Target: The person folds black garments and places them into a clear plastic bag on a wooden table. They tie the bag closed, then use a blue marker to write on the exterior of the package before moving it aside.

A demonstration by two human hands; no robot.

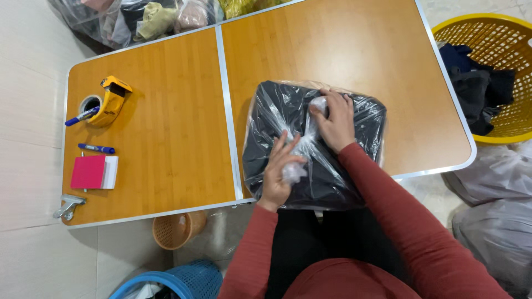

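Both hands work on one clear plastic bag point(354, 113) packed with dark clothing, lying at the near edge of the wooden folding table point(166, 149). The left hand point(280, 171) is closed on the bunched, twisted neck of the bag, fingers curled round the plastic. The right hand point(334, 123), just beyond it and touching the same twisted strip, pinches the plastic between thumb and fingers at the bag's upper middle. Well to the left of the grip lie two blue markers point(97, 148), one beside and one against a single yellow tape dispenser point(112, 99); nearer the table's front edge sit one red-covered notepad point(88, 171) and one metal clip point(68, 206). Right of the grip, off the table, stands one yellow basket point(507, 39) holding dark garments. Below the table edge, left of the hands, are one small orange basket point(172, 230) and one blue basket point(188, 279). More filled clear bags point(493, 177) lie on the floor to the right.
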